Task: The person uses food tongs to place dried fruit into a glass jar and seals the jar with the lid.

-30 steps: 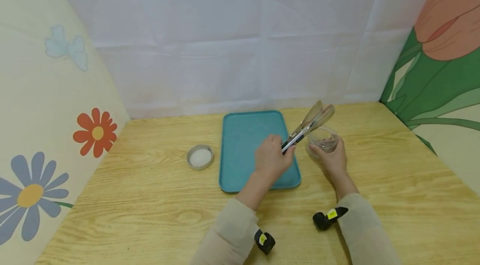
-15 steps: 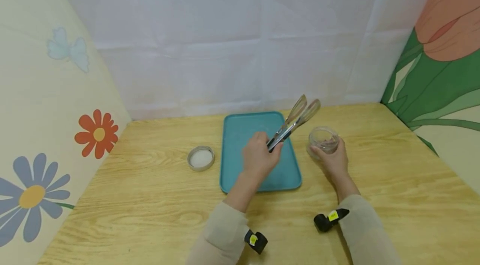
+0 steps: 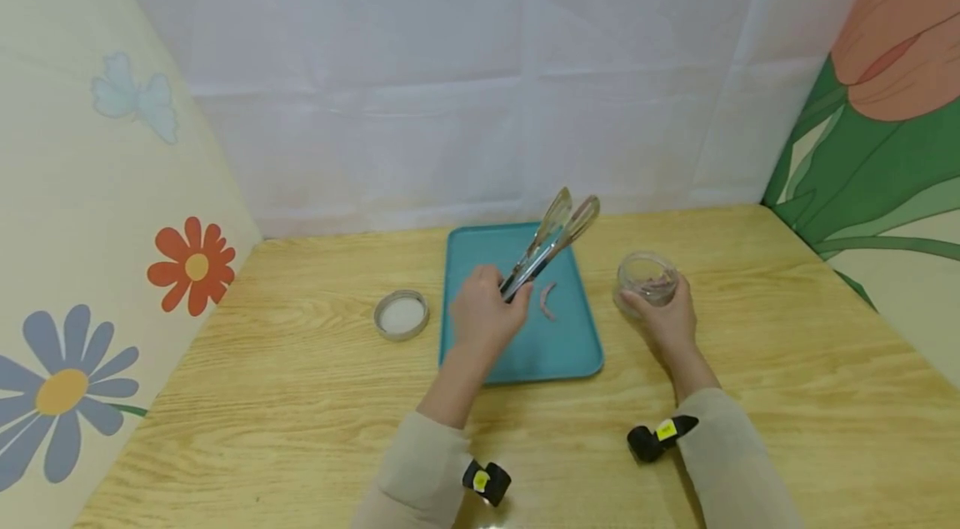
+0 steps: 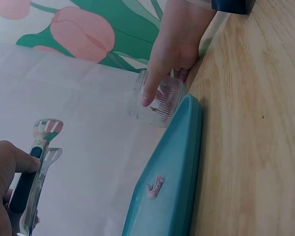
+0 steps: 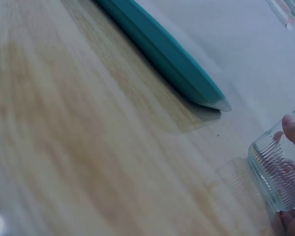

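Observation:
My left hand grips a pair of metal tongs with dark handle grips, over the teal tray. The tongs' heads point up and away, spread apart; a pinkish patch shows at one head. On the tray lies a curved pinkish strip, seen also in the left wrist view as a small crumpled piece. Right of the tray, my right hand is wrapped round a clear ribbed glass jar standing upright without its lid. More pinkish pieces lie inside the jar.
A round lid with a pale inside lies on the wooden table, left of the tray. Behind the table hangs a white cloth. Flower-painted panels stand at both sides.
My left hand has moved left over the tray with the tongs, away from the jar. The strip on the tray has come into sight. My right hand stays on the jar.

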`<state>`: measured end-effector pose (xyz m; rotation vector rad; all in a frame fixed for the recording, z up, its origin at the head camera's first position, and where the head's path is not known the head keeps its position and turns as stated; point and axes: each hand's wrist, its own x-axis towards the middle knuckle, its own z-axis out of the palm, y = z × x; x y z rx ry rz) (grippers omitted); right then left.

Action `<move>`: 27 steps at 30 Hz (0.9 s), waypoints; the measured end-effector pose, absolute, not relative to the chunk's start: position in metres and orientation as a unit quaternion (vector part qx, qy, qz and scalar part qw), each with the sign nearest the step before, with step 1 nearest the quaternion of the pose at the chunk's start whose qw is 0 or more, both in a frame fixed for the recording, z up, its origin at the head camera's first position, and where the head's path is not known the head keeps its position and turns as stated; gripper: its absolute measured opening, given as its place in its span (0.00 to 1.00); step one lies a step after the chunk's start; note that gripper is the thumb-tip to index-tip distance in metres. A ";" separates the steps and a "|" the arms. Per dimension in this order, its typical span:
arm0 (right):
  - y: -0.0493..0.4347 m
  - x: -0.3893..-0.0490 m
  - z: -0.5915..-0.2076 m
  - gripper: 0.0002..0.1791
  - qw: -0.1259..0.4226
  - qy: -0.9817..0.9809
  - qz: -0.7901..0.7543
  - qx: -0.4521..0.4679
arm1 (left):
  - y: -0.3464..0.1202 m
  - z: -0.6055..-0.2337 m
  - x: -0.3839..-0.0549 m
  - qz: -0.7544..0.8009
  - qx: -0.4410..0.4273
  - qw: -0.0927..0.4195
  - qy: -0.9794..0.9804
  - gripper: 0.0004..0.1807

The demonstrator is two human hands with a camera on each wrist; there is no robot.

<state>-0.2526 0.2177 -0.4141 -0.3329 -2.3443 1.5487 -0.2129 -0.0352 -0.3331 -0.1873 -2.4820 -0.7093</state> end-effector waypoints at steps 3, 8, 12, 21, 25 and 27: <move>0.218 -0.253 -0.415 0.54 0.157 -0.818 0.541 -0.117 | -0.039 -0.333 -0.211 -0.259 -0.053 0.261 -0.928 0.19; 0.218 -0.252 -0.415 0.54 0.155 -0.819 0.538 -0.124 | -0.046 -0.334 -0.209 -0.253 -0.045 0.247 -0.934 0.19; 0.218 -0.252 -0.414 0.54 0.152 -0.819 0.538 -0.127 | -0.052 -0.337 -0.207 -0.251 -0.049 0.230 -0.939 0.20; 0.217 -0.252 -0.412 0.53 0.151 -0.819 0.541 -0.122 | -0.061 -0.343 -0.202 -0.207 -0.039 0.167 -0.963 0.20; 0.217 -0.252 -0.411 0.53 0.154 -0.821 0.537 -0.119 | -0.063 -0.346 -0.200 -0.196 -0.037 0.151 -0.968 0.20; 0.217 -0.253 -0.411 0.53 0.156 -0.821 0.536 -0.117 | -0.064 -0.348 -0.199 -0.190 -0.036 0.145 -0.970 0.20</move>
